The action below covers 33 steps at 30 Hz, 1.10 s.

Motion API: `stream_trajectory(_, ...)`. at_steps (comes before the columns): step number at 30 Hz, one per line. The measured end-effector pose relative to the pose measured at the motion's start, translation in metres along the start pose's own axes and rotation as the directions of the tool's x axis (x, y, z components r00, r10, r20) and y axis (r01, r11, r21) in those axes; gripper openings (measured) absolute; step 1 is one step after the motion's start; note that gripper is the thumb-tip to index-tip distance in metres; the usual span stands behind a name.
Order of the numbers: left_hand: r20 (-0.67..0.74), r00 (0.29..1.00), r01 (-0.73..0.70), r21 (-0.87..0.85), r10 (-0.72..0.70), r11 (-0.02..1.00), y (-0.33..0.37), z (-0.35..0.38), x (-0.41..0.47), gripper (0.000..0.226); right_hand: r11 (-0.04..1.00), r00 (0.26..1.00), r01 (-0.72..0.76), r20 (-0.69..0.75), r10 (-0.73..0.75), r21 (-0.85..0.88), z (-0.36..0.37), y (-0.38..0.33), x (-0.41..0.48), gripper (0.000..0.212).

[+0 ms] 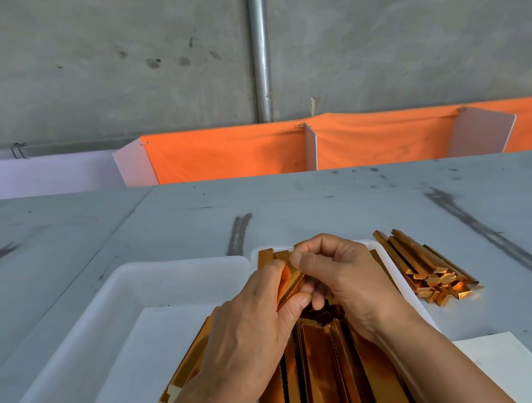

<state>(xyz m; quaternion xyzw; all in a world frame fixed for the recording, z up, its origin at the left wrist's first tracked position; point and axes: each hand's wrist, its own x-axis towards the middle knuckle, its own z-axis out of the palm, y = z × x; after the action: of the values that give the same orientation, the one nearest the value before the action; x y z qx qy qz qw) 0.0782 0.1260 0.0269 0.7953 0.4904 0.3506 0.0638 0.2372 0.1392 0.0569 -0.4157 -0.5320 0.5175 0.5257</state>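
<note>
Centre foreground: gold strip (291, 283), tilted, held above the right-hand tray (394, 269); upper end pinched between thumb and forefinger of the right hand (342, 274); lower part gripped by the curled fingers and thumb of the left hand (251, 325); the two hands close together, fingertips meeting over the strip.

Beneath the hands: stack of flat gold strips (327, 370), laid lengthwise in the same tray; largely hidden by wrists and forearms, far ends visible past the knuckles; a few strip ends jutting left from under the left forearm.

Left, rim against rim: second white tray (168, 264), lined with a white sheet (149, 351).

Right, just outside the tray rim: pile of folded gold strips (427, 268) on the grey table (290, 206); near the right wrist, not touching it; white paper (506, 364) at the near right.

Beyond the trays: wide run of scuffed table top, dark streaks across it, up to the far edge; further table surface left of the trays.

Behind the far edge: orange cloth (230, 153), split by upright white dividers (311, 147); above, concrete wall (92, 72) with vertical metal pipe (260, 50).
</note>
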Motion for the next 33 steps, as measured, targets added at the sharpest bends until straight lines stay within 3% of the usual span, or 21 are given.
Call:
stream_trajectory(13, 0.021, 1.000, -0.011, -0.065, 0.012, 0.998, 0.0010, 0.0000, -0.0014, 0.049, 0.985, 0.993, -0.113, -0.018, 0.116, 0.132, -0.0002, -0.0044, -0.0001, 0.015)
stream_trajectory(26, 0.025, 1.000, 0.015, -0.001, -0.015, 1.000, -0.0020, -0.0006, 0.0009, 0.052, 0.994, 1.000, 0.003, -0.012, -0.005, -0.107, -0.0026, -0.0028, -0.0029, 0.015)
stream_trajectory(33, 0.022, 1.000, 0.004, 0.060, -0.005, 0.998, -0.0052, 0.0010, 0.0012, 0.056, 0.996, 0.998, -0.069, -0.010, 0.068, -0.065, -0.0033, -0.0039, -0.0013, 0.018)
